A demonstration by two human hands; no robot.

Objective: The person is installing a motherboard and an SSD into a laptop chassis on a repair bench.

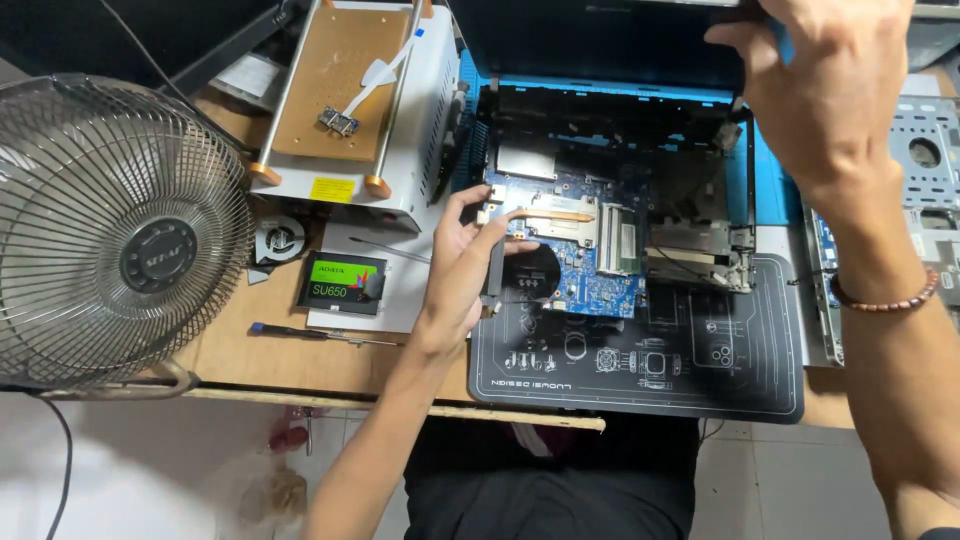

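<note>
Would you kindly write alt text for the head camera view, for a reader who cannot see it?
A person's left hand grips the left edge of an opened laptop base with its blue motherboard exposed, while the right hand holds the top right corner. The laptop sits on a black repair mat; a desk fan, a boxed solid-state drive and a screwdriver lie left.

Bright even overhead light, soft shadows, sharp centre, slight wide-angle bending at edges

bare forearms, brown beaded bracelet (886, 300)
</note>
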